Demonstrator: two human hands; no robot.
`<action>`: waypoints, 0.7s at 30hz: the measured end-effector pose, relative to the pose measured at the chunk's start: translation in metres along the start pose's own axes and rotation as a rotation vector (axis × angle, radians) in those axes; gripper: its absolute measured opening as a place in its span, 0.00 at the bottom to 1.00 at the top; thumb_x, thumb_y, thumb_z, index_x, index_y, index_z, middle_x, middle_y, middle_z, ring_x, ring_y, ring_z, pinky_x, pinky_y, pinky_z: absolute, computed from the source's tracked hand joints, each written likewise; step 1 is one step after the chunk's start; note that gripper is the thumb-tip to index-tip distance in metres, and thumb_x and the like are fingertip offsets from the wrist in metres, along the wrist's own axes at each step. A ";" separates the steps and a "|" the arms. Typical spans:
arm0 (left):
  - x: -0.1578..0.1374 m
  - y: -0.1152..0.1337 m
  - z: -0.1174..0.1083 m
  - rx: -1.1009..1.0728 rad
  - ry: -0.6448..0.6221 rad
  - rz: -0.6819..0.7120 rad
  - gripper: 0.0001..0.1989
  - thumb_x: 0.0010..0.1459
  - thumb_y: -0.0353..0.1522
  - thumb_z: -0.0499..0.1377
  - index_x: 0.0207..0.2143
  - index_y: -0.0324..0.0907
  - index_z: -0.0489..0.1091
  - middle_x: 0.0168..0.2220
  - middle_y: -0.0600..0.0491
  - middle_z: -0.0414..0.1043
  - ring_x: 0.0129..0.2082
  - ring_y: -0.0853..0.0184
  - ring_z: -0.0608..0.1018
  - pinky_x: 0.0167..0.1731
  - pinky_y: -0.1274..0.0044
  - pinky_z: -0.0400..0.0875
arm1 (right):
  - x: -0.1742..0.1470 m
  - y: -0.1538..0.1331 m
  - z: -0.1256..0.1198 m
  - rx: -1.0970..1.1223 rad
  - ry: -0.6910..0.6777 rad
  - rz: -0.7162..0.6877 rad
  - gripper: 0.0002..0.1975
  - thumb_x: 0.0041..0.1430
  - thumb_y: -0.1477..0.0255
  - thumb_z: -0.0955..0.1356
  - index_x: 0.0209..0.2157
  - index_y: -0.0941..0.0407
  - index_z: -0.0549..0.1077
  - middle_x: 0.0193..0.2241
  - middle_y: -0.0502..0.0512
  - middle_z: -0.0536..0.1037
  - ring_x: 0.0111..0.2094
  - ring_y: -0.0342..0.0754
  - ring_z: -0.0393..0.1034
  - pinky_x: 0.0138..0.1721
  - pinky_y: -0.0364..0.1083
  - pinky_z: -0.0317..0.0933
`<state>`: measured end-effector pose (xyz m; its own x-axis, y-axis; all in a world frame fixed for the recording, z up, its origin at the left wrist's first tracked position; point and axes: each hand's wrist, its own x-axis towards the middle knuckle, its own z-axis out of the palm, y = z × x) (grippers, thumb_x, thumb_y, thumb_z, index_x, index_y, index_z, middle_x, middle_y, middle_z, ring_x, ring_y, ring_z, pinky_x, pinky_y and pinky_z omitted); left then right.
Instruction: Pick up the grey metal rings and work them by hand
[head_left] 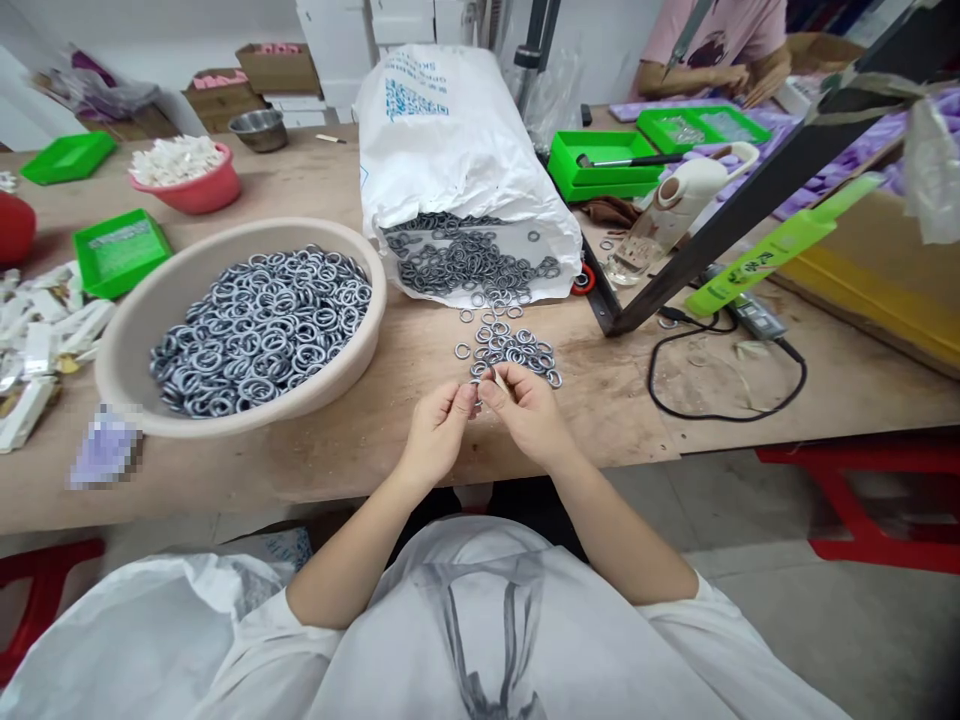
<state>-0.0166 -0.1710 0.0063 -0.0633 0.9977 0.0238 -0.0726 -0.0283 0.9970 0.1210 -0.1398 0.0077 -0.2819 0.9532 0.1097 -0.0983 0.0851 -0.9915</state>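
Observation:
My left hand (439, 425) is closed in a pinch on a grey ring (478, 393), mostly hidden by the fingertips. Close beside it, with the thumbs almost meeting, my right hand (531, 415) is closed too. A small pale stick-like piece (502, 382) shows between its thumb and fingers; its kind is unclear. Just beyond both hands lies a loose pile of grey rings (517, 345) on the wooden table (600, 400). Behind that pile, a white sack (442, 140) lies with its mouth towards me, dark rings spilling out. To the left stands a wide beige basin (367, 330) heaped with rings.
A slanted dark metal bar (720, 220) rises at right, near a bottle (660, 215), a bright green tube-shaped package (780, 250) and a black cable (652, 375). Green trays (124, 250), a red bowl (199, 190) and white pieces occupy the left. Another person (712, 60) works at the far right.

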 end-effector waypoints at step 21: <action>-0.009 0.001 -0.001 -0.373 0.030 -0.179 0.23 0.52 0.50 0.64 0.23 0.41 0.62 0.20 0.59 0.57 0.21 0.74 0.60 0.23 0.80 0.60 | -0.012 -0.008 0.004 -0.625 -0.062 -0.274 0.24 0.65 0.52 0.62 0.23 0.54 0.64 0.22 0.49 0.63 0.26 0.44 0.58 0.29 0.45 0.50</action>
<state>-0.0171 -0.1802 0.0074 -0.0455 0.9868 -0.1554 -0.4406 0.1198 0.8897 0.1210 -0.1528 0.0144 -0.3812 0.8564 0.3482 0.3904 0.4905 -0.7791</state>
